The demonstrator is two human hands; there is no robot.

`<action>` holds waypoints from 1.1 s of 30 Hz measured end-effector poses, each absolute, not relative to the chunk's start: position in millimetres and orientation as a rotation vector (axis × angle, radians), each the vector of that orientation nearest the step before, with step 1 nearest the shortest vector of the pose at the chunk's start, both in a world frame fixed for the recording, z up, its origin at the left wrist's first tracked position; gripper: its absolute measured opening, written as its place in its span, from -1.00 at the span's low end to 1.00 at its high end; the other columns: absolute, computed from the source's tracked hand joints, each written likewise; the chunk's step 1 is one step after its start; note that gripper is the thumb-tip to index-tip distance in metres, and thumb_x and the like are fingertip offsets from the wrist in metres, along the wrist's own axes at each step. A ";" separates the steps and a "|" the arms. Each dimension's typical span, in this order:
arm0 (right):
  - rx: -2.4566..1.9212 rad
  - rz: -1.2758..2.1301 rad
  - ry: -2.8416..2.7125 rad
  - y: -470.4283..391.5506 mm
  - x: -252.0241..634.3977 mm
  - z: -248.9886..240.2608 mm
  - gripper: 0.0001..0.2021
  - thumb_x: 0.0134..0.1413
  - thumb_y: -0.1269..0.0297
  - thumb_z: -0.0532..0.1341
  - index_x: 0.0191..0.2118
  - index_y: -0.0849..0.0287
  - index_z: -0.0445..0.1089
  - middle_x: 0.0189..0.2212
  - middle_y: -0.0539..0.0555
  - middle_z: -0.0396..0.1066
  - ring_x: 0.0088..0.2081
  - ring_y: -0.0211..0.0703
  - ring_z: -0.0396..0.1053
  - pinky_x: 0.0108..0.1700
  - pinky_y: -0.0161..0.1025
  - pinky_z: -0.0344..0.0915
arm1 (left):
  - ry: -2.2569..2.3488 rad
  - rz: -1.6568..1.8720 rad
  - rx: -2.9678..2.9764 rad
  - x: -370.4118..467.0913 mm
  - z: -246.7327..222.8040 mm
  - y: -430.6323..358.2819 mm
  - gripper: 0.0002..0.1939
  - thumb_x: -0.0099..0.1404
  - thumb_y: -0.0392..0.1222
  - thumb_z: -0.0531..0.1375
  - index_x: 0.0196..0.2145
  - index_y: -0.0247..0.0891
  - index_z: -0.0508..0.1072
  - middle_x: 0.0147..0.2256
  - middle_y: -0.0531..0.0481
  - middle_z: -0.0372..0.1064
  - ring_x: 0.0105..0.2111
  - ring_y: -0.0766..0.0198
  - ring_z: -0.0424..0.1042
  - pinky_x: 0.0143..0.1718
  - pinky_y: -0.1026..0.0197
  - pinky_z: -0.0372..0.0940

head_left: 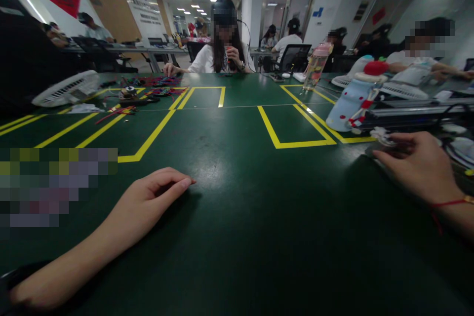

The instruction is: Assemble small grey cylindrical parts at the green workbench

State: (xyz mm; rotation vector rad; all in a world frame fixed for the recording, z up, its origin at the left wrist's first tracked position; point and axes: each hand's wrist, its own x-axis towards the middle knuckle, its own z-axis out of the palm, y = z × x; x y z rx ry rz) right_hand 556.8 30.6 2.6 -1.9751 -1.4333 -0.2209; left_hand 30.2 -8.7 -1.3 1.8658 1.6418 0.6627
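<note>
My left hand (159,192) rests over the green table (229,237) at centre left, thumb and fingertips pressed together; whether anything small is between them cannot be made out. At the right, my right hand (420,163) has its thumb and fingers around a small round, shiny object (383,142) with something whitish and crumpled on top. A light blue bottle (348,103) with a red top stands just beyond my right hand. Yellow tape lines (307,145) mark the tabletop between the hands and the far side.
Red and dark wires (163,86) and a white fan (68,90) lie at the far left. A clear pink-lidded bottle (316,66) stands at the far right, near black bars (414,117) and cables. A person (225,44) sits opposite; others sit behind.
</note>
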 end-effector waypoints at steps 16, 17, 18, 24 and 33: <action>-0.899 0.757 -2.121 -21.9 351.4 -4.6 -0.61 0.09 0.38 0.28 0.04 0.05 0.28 0.09 0.09 0.36 0.09 -0.19 0.39 0.14 -0.13 0.40 | 1.642 0.693 1.933 41.0 4.5 -9.4 -0.65 0.34 0.16 0.14 -0.23 -0.11 0.58 -0.19 -0.01 0.54 -0.17 0.11 0.49 -0.14 0.14 0.32; -0.917 0.793 -2.103 -22.2 351.4 -5.0 -0.58 0.07 0.37 0.29 0.06 0.04 0.26 0.08 0.09 0.36 0.08 -0.19 0.40 0.14 -0.13 0.41 | 1.625 0.705 1.957 48.1 6.5 -10.0 -0.66 0.34 0.14 0.15 -0.21 -0.10 0.58 -0.18 -0.01 0.54 -0.18 0.12 0.49 -0.17 0.14 0.33; -0.935 0.840 -2.075 -22.6 351.0 -5.5 -0.54 0.06 0.36 0.31 0.08 0.04 0.24 0.07 0.10 0.37 0.07 -0.19 0.41 0.13 -0.14 0.42 | 1.596 0.720 1.987 57.5 9.3 -11.0 -0.68 0.34 0.12 0.15 -0.17 -0.09 0.58 -0.17 -0.01 0.53 -0.19 0.12 0.48 -0.20 0.15 0.33; -0.945 1.054 -1.909 -23.6 347.4 -13.5 -0.49 0.02 0.29 0.37 0.05 0.06 0.16 -0.02 0.09 0.42 0.01 -0.18 0.47 0.05 -0.16 0.48 | 1.222 0.776 2.119 127.1 31.9 -18.7 -0.79 0.35 -0.02 0.20 -0.13 0.02 0.61 -0.18 0.02 0.46 -0.18 0.19 0.44 -0.16 0.16 0.35; -0.981 0.901 -2.070 -23.6 351.1 -8.3 -0.54 0.04 0.28 0.32 0.07 0.05 0.25 -0.05 0.06 0.42 -0.09 -0.24 0.47 -0.02 -0.20 0.47 | 1.306 0.820 1.982 119.8 32.0 -17.6 -0.82 0.27 0.03 0.25 -0.28 0.03 0.66 -0.30 0.03 0.42 -0.27 0.17 0.43 -0.20 0.12 0.33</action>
